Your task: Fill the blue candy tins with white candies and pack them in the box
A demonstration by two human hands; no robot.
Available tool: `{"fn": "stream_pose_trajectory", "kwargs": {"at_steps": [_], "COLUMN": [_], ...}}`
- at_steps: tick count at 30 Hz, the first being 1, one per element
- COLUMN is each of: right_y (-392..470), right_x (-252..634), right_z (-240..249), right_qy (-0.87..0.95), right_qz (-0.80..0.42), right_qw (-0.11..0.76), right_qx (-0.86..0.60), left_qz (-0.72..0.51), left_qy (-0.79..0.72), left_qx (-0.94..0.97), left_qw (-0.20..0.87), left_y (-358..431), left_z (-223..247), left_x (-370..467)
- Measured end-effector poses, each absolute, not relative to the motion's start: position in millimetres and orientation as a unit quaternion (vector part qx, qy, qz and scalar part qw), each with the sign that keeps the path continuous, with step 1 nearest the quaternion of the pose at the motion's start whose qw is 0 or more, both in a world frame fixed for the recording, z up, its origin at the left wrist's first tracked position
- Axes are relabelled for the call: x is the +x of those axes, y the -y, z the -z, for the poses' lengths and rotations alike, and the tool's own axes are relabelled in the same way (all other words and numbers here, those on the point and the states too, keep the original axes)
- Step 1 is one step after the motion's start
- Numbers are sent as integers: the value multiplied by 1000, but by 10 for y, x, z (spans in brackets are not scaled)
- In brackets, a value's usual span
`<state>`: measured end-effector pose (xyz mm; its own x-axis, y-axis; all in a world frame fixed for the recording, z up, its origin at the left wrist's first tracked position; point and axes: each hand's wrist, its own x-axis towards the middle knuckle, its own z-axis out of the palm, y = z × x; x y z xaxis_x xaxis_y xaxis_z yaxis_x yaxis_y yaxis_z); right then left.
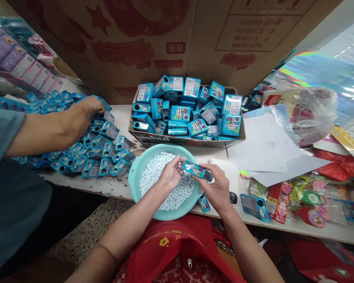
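Observation:
A teal bowl [135,188] of small pale candies [156,173] stands at the table's front edge. Over its right side, my right hand [216,186] grips a small blue candy box [196,171], tilted, with a round opening showing white at its left end. My left hand [171,173] is at that end, its fingertips pinched together on small white candies. Behind the bowl, a cardboard tray [177,142] is heaped with blue boxes [179,114]. Another blue box [204,202] lies beside the bowl, partly under my right hand.
At the left, another person's hand [91,107] reaches over many blue boxes [91,167]. A large carton [165,47] stands behind the tray. To the right are a white phone [228,173], white papers [265,141], an open blue box [253,207] and plastic-wrapped packages [303,114].

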<state>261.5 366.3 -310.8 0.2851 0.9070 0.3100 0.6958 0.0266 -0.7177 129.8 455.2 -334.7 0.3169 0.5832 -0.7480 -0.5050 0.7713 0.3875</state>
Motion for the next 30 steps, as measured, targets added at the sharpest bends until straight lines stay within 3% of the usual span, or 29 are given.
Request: {"fn": "stream_pose_trajectory", "kwargs": {"at_steps": [10, 16, 21, 23, 27, 30], "right_y": [-3698, -3731, -3699, -3719, -3821, -3866], "right_x": [2546, 2560, 2650, 2622, 2426, 2375], "right_z": [3130, 3249, 3270, 3268, 3256, 3271], "right_qy": [628, 578, 454, 441, 500, 463], "right_qz": [-89, -143, -210, -216, -291, -279], "right_qw": [387, 407, 487, 500, 499, 543], "right_qx": [-669, -693, -716, -713, -646, -643], "left_qz": [-336, -338, -319, -323, -257, -271], "left_qy": [-483, -481, -551, -518, -377, -411], "left_qx": [89, 155, 437, 527, 637, 720], "left_qw": [804, 794, 635, 591, 621, 490], "left_y": [-4521, -4491, -4548, -4592, -4674, -4772], "left_z": [3384, 3465, 3372, 3218, 2889, 2755], "left_x": [1219, 1188, 913, 825, 748, 630]}}
